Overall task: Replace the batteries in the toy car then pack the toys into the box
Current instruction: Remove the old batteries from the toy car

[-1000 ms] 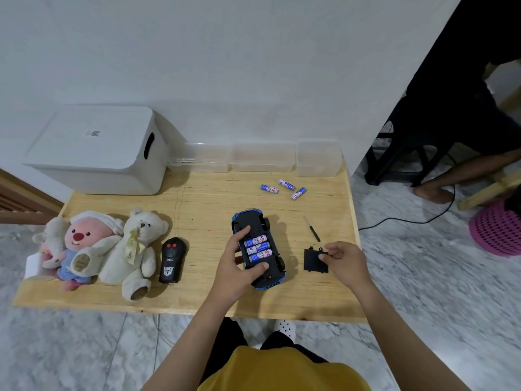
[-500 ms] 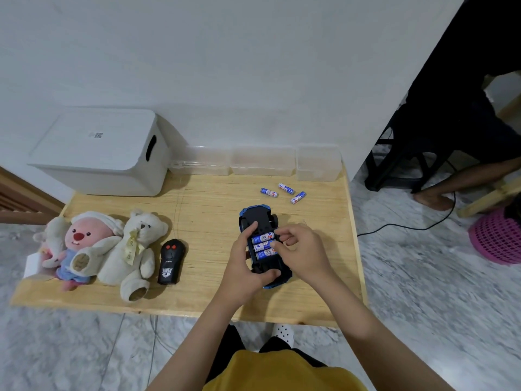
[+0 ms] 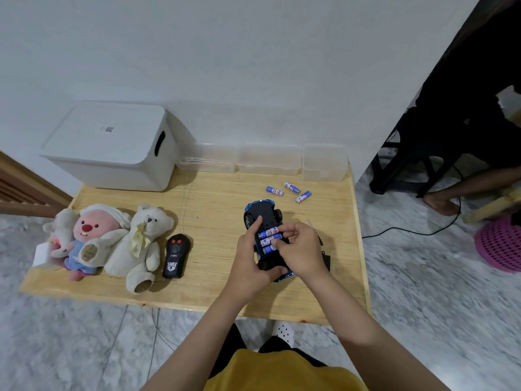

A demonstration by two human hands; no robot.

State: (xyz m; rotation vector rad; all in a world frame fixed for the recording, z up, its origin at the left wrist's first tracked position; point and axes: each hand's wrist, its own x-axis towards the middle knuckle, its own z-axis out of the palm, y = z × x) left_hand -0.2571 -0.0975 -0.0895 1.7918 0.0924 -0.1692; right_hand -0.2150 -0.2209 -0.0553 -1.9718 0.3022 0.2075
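The blue toy car (image 3: 260, 213) lies upside down on the wooden table (image 3: 214, 210), its battery bay open with blue batteries (image 3: 267, 234) inside. My left hand (image 3: 251, 263) grips the car's near end, index finger stretched along its underside. My right hand (image 3: 298, 249) rests its fingertips on the batteries in the bay. Three loose batteries (image 3: 290, 190) lie behind the car. The black battery cover (image 3: 326, 256) peeks out beside my right wrist. The white lidded box (image 3: 112, 148) stands at the back left.
Plush toys (image 3: 112, 244) and a black remote (image 3: 176, 256) lie along the left front of the table. Clear plastic containers (image 3: 267, 160) line the back edge. To the right, a person's foot (image 3: 439, 203), a cable and a pink basket (image 3: 501, 244) are on the floor.
My right hand let go of the black cover on the table and moved left onto the batteries in the car. My left hand kept hold of the car.
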